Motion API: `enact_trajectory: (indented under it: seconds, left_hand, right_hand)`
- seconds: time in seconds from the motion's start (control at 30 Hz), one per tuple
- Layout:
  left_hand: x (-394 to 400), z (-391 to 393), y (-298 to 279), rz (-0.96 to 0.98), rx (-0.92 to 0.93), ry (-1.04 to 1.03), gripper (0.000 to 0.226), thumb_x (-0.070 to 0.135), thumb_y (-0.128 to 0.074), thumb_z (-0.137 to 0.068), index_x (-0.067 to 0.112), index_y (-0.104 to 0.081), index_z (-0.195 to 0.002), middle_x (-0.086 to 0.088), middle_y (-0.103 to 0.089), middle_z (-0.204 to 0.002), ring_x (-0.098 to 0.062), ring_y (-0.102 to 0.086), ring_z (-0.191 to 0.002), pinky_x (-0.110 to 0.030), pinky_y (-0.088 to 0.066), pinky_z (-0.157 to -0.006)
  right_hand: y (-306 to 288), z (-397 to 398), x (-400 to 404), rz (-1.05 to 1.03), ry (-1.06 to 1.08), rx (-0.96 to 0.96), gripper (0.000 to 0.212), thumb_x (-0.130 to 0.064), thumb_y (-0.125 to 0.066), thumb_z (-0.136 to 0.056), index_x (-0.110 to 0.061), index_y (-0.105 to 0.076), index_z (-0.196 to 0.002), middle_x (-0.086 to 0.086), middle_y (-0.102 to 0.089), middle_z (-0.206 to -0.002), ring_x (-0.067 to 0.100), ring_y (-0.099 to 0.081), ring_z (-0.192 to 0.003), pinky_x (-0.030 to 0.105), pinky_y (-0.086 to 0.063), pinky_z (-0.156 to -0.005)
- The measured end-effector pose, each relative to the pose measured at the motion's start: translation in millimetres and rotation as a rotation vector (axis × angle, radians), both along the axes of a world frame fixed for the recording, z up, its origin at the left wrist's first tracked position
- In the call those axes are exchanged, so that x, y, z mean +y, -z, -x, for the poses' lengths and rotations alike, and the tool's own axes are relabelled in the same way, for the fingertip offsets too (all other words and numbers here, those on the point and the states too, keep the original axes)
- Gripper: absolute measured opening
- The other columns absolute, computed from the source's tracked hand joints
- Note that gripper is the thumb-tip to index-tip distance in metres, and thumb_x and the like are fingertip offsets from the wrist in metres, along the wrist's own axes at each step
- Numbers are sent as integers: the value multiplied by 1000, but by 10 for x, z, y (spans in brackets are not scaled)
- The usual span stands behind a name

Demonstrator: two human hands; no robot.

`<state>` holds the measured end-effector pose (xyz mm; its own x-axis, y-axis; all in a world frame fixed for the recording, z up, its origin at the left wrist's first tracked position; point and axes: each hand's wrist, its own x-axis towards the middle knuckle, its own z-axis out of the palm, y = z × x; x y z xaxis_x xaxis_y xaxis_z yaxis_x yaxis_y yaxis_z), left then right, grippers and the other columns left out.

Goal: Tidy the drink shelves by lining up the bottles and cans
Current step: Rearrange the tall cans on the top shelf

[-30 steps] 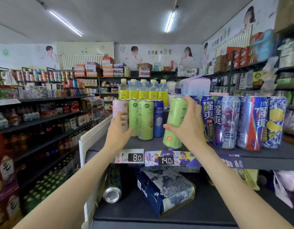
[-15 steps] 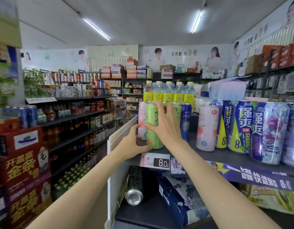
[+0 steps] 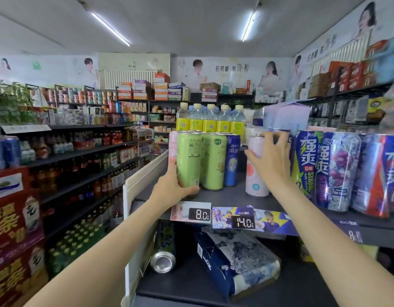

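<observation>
At frame centre, a bare gap of shelf [image 3: 240,191] (dark grey) lay between blue can [image 3: 231,160] and pink can [image 3: 255,173].

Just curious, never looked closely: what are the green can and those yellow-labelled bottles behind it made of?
Green can: probably thin metal with a matte printed coat; its rim looks silvery. Yellow-labelled bottles: likely clear plastic, see-through above the labels, with pale caps.

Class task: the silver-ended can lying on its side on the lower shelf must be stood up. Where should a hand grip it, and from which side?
Probably the can is best gripped around its round body just behind the silver end, coming from the open front of the lower shelf. That end faces outward, and the blue carton crowds its right side.
</observation>
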<state>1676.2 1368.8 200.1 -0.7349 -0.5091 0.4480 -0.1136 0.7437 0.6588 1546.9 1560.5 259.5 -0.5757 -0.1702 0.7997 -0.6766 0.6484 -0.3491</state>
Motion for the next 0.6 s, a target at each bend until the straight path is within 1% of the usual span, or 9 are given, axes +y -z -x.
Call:
enact_trajectory:
  seconds: [0.07, 0.13, 0.23, 0.27, 0.33, 0.4, 0.53, 0.6]
  left_hand:
    - [-41, -49, -3, 4, 38, -35, 87, 34, -76, -74, 18, -23, -141, -4, -59, -119, -22, -57, -100, -30, -44, -79]
    - [-108, -79, -11, -16, 55, -70, 83, 31, -78, -73, 16, -28, -138, -3, -57, -124, -24, -55, -108, -33, -46, -84]
    - [-169, -80, -21, -27, 74, -125, 85, 27, -80, -70, 12, -30, -137, -10, -51, -130, -27, -50, -116, -39, -44, -93]
    - [-160, -81, -22, -17, 73, -156, 87, 26, -80, -70, 11, -28, -138, -13, -47, -131, -29, -48, -118, -39, -42, -94]
    - [-126, -90, -22, 14, 68, -211, 89, 24, -77, -73, 8, -22, -141, -17, -40, -135, -33, -43, -122, -39, -37, -96]
    - [-104, -100, -25, 18, 71, -233, 90, 22, -76, -75, 6, -18, -142, -19, -34, -139, -33, -38, -125, -38, -34, -98]
    - [-60, -117, -14, 12, 84, -258, 89, 18, -72, -79, 7, -13, -144, -21, -31, -140, -37, -40, -123, -40, -36, -97]
    - [-16, -128, -6, 33, 82, -277, 90, 18, -70, -81, 5, -9, -146, -22, -29, -140, -38, -41, -122, -40, -36, -97]
  right_hand:
    - [-20, -52, -39, 32, -85, 5, 49, -30, -70, -81, -8, -49, -120, 15, -35, -125, 36, -43, -113, 35, -40, -81]
    - [-51, -151, -116, 63, -195, 13, 49, -30, -71, -80, -9, -51, -119, 11, -36, -125, 31, -47, -111, 32, -40, -83]
    - [-89, -374, -325, 66, -349, -18, 49, -31, -69, -82, -8, -49, -121, 8, -38, -124, 19, -48, -103, 20, -31, -80]
    - [-88, -447, -406, 49, -391, -19, 50, -32, -69, -82, -8, -49, -120, 7, -38, -124, 18, -48, -102, 20, -32, -82]
    - [-68, -542, -561, 13, -450, 6, 48, -33, -68, -82, -9, -49, -119, 6, -37, -123, 20, -48, -106, 27, -40, -85]
    - [-52, -575, -674, -3, -465, 31, 45, -32, -67, -84, -10, -49, -118, 6, -36, -123, 23, -47, -109, 32, -45, -83]
    - [-25, -577, -757, -50, -420, 51, 47, -33, -62, -88, -8, -45, -123, 8, -35, -127, 27, -43, -116, 31, -41, -82]
    - [-19, -576, -718, -116, -389, 42, 55, -35, -60, -89, -9, -38, -132, 8, -33, -135, 29, -38, -122, 33, -38, -90]
